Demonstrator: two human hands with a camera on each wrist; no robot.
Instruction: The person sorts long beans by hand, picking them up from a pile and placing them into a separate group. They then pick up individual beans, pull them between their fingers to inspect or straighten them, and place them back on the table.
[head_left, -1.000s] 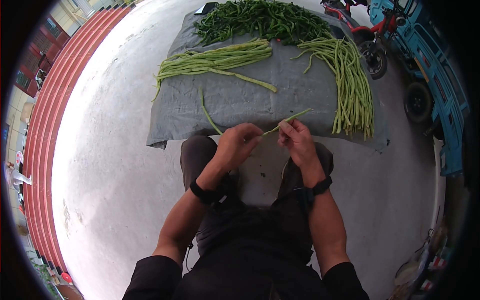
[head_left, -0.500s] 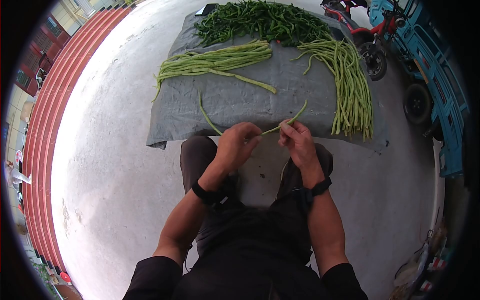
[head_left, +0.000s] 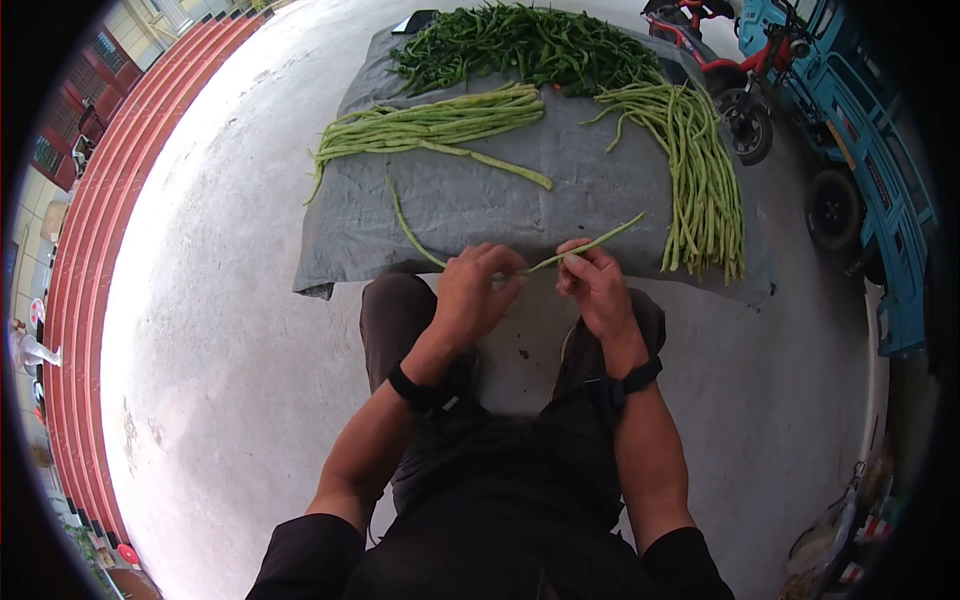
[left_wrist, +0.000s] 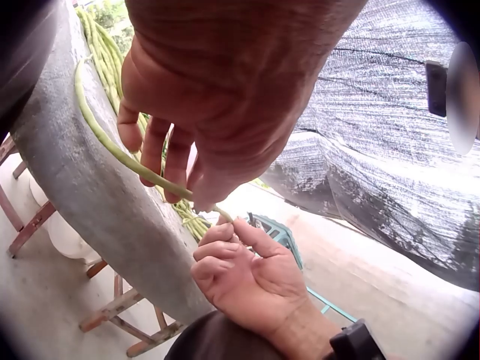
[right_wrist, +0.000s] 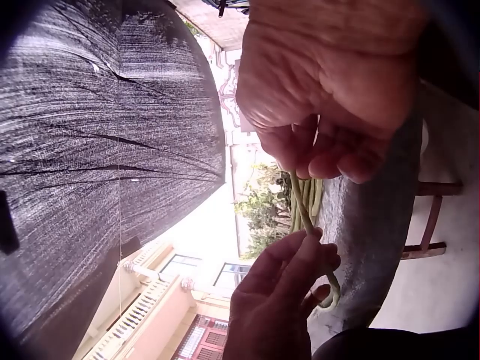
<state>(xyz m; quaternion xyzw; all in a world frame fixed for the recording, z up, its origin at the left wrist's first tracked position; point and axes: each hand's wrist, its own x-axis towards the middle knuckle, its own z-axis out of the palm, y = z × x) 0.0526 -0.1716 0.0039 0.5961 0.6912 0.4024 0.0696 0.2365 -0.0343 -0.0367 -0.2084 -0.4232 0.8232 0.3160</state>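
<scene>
One long green bean (head_left: 403, 222) runs through both hands above the near edge of the grey cloth (head_left: 480, 215). The left hand (head_left: 477, 292) pinches it between thumb and fingers, with one end curving up to the left. A short distance to the right, the right hand (head_left: 598, 290) pinches the bean, and its other end points up and right. In the left wrist view the bean (left_wrist: 112, 148) passes under the left hand's fingers. The right wrist view shows the bean (right_wrist: 301, 201) stretched between the two hands.
Long beans lie in a bundle at the left (head_left: 430, 122) and another at the right (head_left: 703, 180) of the cloth. Dark green peppers (head_left: 520, 42) are heaped at the back. A blue cart (head_left: 860, 130) stands at the right, red steps (head_left: 120, 200) at the left.
The bean's right end has swung, first upward, then down to the right. Its left end has shifted slightly left. Both hands stay nearly in place, still pinching the bean.
</scene>
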